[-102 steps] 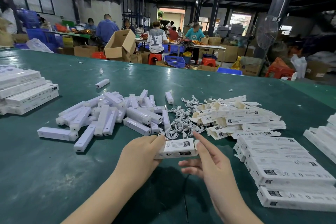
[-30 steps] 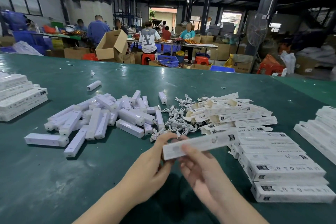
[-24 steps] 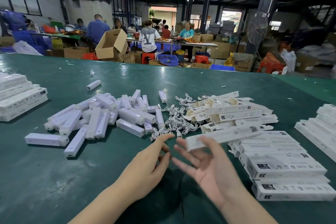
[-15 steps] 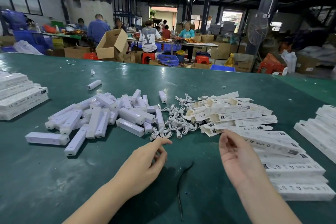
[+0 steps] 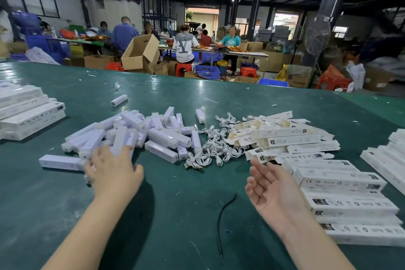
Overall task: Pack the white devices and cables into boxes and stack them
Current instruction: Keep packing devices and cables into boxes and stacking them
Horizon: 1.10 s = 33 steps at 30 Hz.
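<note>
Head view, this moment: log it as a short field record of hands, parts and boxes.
left hand: reaching over the near edge of the white devices; whether it has a grip on one is unclear
right hand: open, palm up, empty
cables: loose heap between devices and open boxes
packed boxes: stacked right of the right hand
table: green

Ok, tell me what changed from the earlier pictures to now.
The closed white printed box, held in both hands earlier, went rightward onto the stack of filled white boxes and was let go. The right hand now hangs open; the left hand has moved left onto the white bar-shaped devices. The white cable bundles and flat empty cartons stayed put.
</note>
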Tool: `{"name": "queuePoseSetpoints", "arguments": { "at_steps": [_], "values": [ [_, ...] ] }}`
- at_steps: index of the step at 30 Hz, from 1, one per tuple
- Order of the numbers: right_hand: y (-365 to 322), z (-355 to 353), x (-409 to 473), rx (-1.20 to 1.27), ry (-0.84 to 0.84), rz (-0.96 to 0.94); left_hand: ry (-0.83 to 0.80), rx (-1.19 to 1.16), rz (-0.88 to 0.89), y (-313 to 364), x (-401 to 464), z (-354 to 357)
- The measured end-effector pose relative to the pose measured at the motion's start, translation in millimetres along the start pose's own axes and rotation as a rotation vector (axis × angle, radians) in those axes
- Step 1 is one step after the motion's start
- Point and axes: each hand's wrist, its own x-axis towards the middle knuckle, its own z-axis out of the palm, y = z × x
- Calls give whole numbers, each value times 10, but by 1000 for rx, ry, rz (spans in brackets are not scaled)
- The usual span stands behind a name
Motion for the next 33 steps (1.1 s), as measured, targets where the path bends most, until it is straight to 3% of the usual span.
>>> {"name": "queuePoseSetpoints", "arguments": {
  "at_steps": [4,10,15,18,23,29,33],
  "values": [
    [46,-25,26,-151,-8,-60,-195,135,-71,-161,94,-53],
    [116,104,110,-756,37,-254,-162,-22,154,-48,55,-4],
    [51,339,418,-1515,-28,-419,-153,-70,325,30,4,62],
    [-95,415,702,-1932,119,-532,-114,-52,414,60,-20,74],
    [-404,381,1075,-2054,336,-480,45,-151,489,63,-14,38],
    [-503,222,1284,-2255,339,-403,84,-227,558,96,-16,24],
    [-391,214,1216,-2218,395,-564,93,-276,571,125,-32,0]
  ]
}}
